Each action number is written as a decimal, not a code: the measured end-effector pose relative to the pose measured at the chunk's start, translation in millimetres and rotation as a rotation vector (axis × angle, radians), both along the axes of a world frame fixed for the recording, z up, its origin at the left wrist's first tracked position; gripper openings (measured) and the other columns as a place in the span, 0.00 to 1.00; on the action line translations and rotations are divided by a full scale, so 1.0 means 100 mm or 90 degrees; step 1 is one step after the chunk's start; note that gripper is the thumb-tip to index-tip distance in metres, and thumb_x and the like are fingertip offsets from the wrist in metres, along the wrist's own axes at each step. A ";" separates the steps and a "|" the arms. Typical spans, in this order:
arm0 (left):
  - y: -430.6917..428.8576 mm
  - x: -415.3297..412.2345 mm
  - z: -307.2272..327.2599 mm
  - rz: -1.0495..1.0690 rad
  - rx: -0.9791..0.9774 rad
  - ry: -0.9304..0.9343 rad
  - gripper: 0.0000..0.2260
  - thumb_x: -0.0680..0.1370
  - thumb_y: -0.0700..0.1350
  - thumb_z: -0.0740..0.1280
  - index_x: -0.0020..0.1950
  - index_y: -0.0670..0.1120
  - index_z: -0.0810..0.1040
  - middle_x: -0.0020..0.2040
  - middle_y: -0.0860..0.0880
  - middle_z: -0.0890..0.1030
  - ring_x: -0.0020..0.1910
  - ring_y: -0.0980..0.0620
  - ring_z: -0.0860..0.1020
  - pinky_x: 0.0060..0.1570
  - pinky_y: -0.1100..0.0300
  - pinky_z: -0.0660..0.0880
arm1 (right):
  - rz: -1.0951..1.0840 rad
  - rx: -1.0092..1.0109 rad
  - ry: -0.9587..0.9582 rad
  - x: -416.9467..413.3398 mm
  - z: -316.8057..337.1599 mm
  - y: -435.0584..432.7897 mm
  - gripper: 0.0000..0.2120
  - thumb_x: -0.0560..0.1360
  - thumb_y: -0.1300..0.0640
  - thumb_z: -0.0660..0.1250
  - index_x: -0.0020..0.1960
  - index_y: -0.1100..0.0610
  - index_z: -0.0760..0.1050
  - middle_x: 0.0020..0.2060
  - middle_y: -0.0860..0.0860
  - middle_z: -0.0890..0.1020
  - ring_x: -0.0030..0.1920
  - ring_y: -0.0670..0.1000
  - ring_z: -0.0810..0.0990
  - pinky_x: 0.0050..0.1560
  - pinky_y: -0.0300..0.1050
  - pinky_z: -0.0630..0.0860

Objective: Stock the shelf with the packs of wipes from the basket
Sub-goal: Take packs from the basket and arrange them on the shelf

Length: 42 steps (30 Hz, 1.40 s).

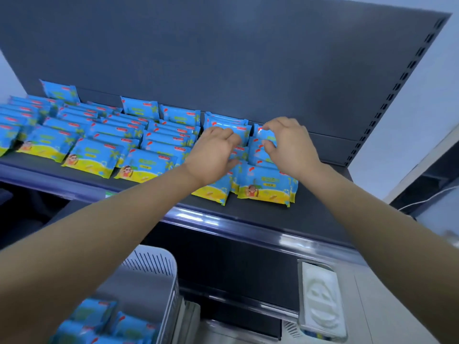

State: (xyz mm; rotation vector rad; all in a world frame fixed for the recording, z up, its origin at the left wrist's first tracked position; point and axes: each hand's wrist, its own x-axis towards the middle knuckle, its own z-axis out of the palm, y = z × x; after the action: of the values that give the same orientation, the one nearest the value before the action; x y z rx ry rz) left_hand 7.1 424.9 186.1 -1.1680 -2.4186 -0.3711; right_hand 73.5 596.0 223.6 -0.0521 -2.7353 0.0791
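Observation:
Blue and yellow packs of wipes (99, 155) stand in several leaning rows across the dark shelf (260, 214). My left hand (211, 155) rests on the packs of the second row from the right, fingers bent over their tops. My right hand (288, 145) pinches the top edge of a pack (264, 135) at the back of the rightmost row. The front pack of that row (265, 188) leans toward me. The white basket (159, 269) at the bottom left holds more packs (106, 321).
The shelf's dark back panel (223, 58) rises behind the rows, with a slotted upright (397, 83) at the right. Bare shelf surface lies right of the last row. A white tray (320, 309) sits lower right, below the shelf edge.

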 end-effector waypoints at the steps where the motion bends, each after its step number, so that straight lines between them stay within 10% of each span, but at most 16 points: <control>1: -0.16 0.02 0.06 -0.005 0.017 0.022 0.16 0.72 0.46 0.70 0.57 0.40 0.76 0.51 0.42 0.77 0.54 0.40 0.74 0.59 0.54 0.60 | 0.008 0.006 0.009 0.00 0.04 -0.13 0.17 0.78 0.56 0.61 0.66 0.57 0.71 0.63 0.53 0.73 0.64 0.56 0.68 0.61 0.50 0.64; 14: -2.44 0.50 0.09 0.012 0.043 0.087 0.15 0.70 0.49 0.66 0.51 0.41 0.78 0.47 0.42 0.80 0.47 0.40 0.78 0.52 0.53 0.66 | 0.205 0.041 0.032 0.08 -0.13 -2.22 0.17 0.74 0.57 0.65 0.62 0.60 0.74 0.58 0.57 0.77 0.62 0.60 0.72 0.61 0.53 0.66; 25: -3.67 0.63 -1.48 0.080 -0.183 -0.268 0.16 0.70 0.46 0.71 0.55 0.41 0.79 0.51 0.41 0.79 0.53 0.40 0.77 0.57 0.53 0.64 | 0.251 0.067 -0.310 0.32 -1.87 -3.36 0.16 0.78 0.56 0.59 0.65 0.58 0.70 0.62 0.54 0.73 0.64 0.57 0.69 0.61 0.52 0.65; 42: -3.74 0.43 -2.93 0.011 -0.529 -0.415 0.23 0.75 0.51 0.68 0.68 0.47 0.68 0.66 0.46 0.71 0.65 0.46 0.69 0.65 0.54 0.62 | 0.221 0.036 -0.742 0.56 -3.40 -3.59 0.27 0.72 0.43 0.69 0.66 0.55 0.71 0.64 0.57 0.70 0.64 0.58 0.65 0.62 0.48 0.66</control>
State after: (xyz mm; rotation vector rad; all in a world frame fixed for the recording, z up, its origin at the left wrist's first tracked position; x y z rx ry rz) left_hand 50.5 50.4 -107.4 -1.5066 -3.3039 0.3800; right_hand 129.6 237.2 -116.2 0.5663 -3.8693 0.0827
